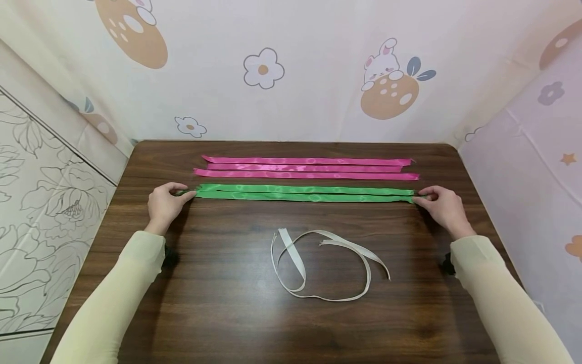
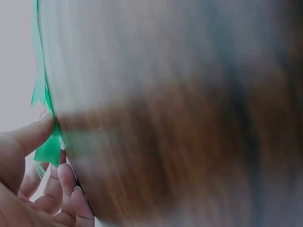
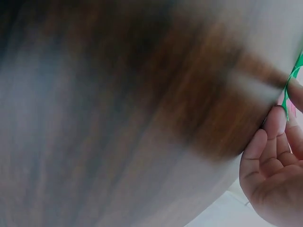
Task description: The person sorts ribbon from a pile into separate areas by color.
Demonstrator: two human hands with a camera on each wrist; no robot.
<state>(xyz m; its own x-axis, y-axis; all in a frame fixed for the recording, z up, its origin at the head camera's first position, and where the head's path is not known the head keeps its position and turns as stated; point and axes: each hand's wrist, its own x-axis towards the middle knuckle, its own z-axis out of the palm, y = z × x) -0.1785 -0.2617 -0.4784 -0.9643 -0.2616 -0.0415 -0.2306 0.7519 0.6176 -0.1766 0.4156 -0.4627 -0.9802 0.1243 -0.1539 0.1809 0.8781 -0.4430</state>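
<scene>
Two shiny green ribbons lie side by side and straight across the wooden table, an upper green ribbon (image 1: 300, 189) and a lower green ribbon (image 1: 300, 197). My left hand (image 1: 164, 202) pinches the left end of the lower one between thumb and fingers. At its right end, my right hand (image 1: 443, 205) pinches it the same way. In the left wrist view a green ribbon end (image 2: 49, 150) pokes out past the thumb. A thin bit of green ribbon (image 3: 286, 97) shows at the fingertips in the right wrist view.
Three pink ribbons (image 1: 309, 175) lie parallel just beyond the green ones. Nearer me, a loosely looped white ribbon (image 1: 334, 299) lies on the wooden table (image 1: 218, 303). A patterned curtain (image 1: 309, 111) hangs along the table's back edge.
</scene>
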